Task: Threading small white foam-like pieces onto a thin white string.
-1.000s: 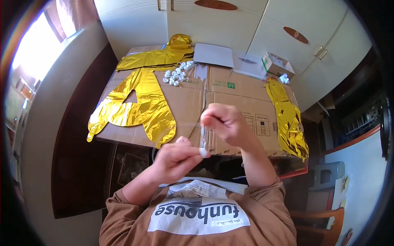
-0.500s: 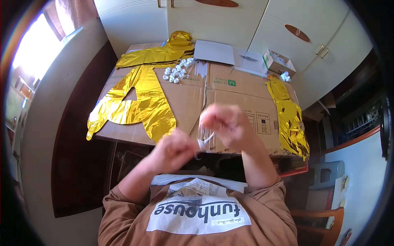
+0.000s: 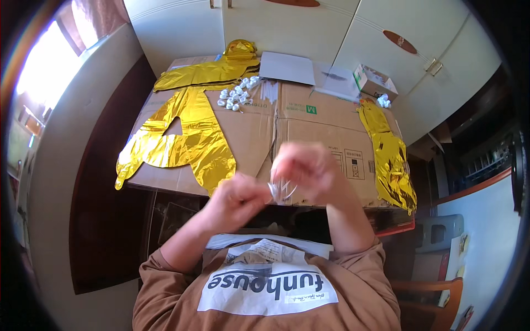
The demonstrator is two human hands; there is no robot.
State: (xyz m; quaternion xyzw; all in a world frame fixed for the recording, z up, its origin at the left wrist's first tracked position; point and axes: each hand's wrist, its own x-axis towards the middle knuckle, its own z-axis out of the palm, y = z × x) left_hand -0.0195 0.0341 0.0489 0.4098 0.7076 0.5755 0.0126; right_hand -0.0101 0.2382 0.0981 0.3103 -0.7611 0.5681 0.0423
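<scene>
Just above the front edge of the cardboard-covered table [image 3: 254,132], my left hand [image 3: 232,203] is closed, pinching a thin white ribbon [image 3: 274,191] between thumb and forefinger. My right hand [image 3: 306,171] is to its right and slightly farther off, blurred by motion, its fingers curled together. A loop of the ribbon runs across the small gap between both hands. To the left lies a flat gold foil balloon shaped like the letter A [image 3: 207,135]. Beyond my hands sits a loose pile of small white ribbon coils [image 3: 236,98].
More flat gold foil balloons lie at the back left [image 3: 204,74] and along the right edge [image 3: 389,157]. A grey-white flat panel [image 3: 287,69] and an open small box [image 3: 375,83] stand at the back, before white cabinets [image 3: 281,27]. A grey plastic stool [image 3: 441,231] is at right.
My right hand has shifted slightly right and down, and the ribbon between the hands has changed shape into a rounder loop. My left hand stays almost in place.
</scene>
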